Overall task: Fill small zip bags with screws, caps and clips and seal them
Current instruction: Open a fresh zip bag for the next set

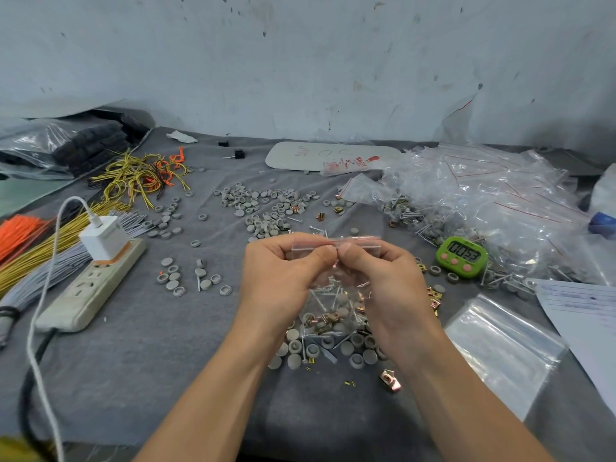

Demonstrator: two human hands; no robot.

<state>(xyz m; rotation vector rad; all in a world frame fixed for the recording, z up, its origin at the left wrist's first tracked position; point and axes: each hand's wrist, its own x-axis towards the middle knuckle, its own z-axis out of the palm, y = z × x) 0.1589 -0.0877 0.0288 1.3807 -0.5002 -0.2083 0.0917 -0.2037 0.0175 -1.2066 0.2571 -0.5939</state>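
Only the head view here, so one angle. Both hands are up in front of me over the grey cloth (150,361). The left hand (283,275) and right hand (383,278) each pinch the top strip of a small zip bag (333,301), thumbs nearly touching in the middle and fingers curled behind it. The bag hangs upright just above a loose heap of parts (333,345), so the screws, caps and coppery clips inside sit at the bottom, away from the zip. Looks to me like the seal is being pressed shut from the centre outward, though I can't tell how much of it is closed.

Filled bags are piled (483,195) at far right, and a flat stack of empty ones (500,348) lies near the right forearm, handy for the next grab. More grey caps (263,208) are scattered further back.

Readable stuff: the green timer (462,256) shows digits ending in 53. A printed bag (350,163) has red text, maybe "6 mm". The white board (313,155) has faint red scrawl I can't read.
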